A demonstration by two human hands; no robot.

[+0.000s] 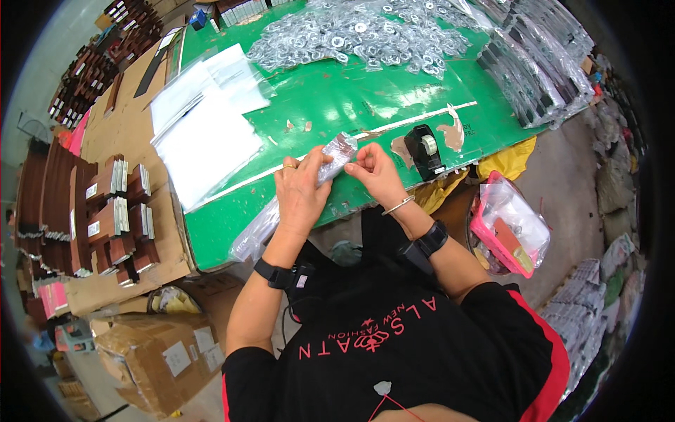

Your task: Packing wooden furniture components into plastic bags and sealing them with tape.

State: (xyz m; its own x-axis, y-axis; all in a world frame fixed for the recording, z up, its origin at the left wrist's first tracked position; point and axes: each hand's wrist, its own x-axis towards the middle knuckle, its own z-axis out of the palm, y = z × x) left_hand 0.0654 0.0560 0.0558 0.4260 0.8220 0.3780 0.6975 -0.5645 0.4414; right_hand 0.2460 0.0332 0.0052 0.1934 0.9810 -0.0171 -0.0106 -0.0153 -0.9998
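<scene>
A long, narrow package wrapped in clear plastic (259, 228) lies slantwise across the near edge of the green table, its lower left end jutting past the edge. My left hand (301, 188) is wrapped over its upper part and holds it down. The shiny, crinkled far end (340, 150) sticks out beyond those fingers. Beside that end is my right hand (380, 174), thumb and fingertips pinched together close to the plastic. Whatever sits in the pinch is too small to make out. A black tape dispenser (425, 151) with a roll of tape stands just right of my right hand.
White plastic sheets (207, 144) lie on the green table (309, 105) at left. A heap of bagged metal rings (358, 35) covers the back, with wrapped stacks (538, 63) at right. Brown strips (105, 218) are piled left. A pink basket (512, 225) stands right, a carton (158, 362) lower left.
</scene>
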